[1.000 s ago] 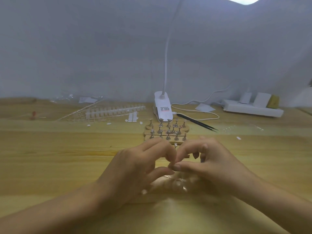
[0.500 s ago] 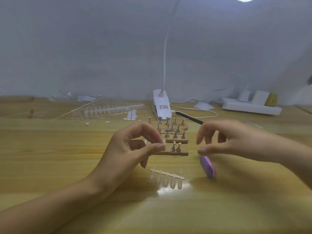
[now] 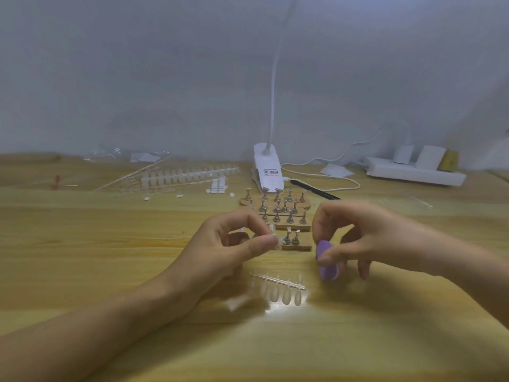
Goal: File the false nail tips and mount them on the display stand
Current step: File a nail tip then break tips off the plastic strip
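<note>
Left hand (image 3: 220,245) pinches one clear nail tip (image 3: 276,238) between thumb and forefinger, right in front of the wooden display stand (image 3: 278,216). A strip of tips (image 3: 279,286) lies on the surface (image 3: 110,257) between the hands. Right hand (image 3: 366,235) grips a purple file (image 3: 326,261), just right of the stand.

I see a pale wooden table (image 3: 110,257). Toward its front lies a strip of clear nail tips (image 3: 278,286). Behind it, near the middle, stand wooden display stands (image 3: 292,225) with metal pegs. Just behind them sits a white lamp base (image 3: 268,172), with black tweezers (image 3: 316,191) to its right. Racks of nail tips (image 3: 190,175) lie at back left, a power strip (image 3: 413,173) at back right.
</note>
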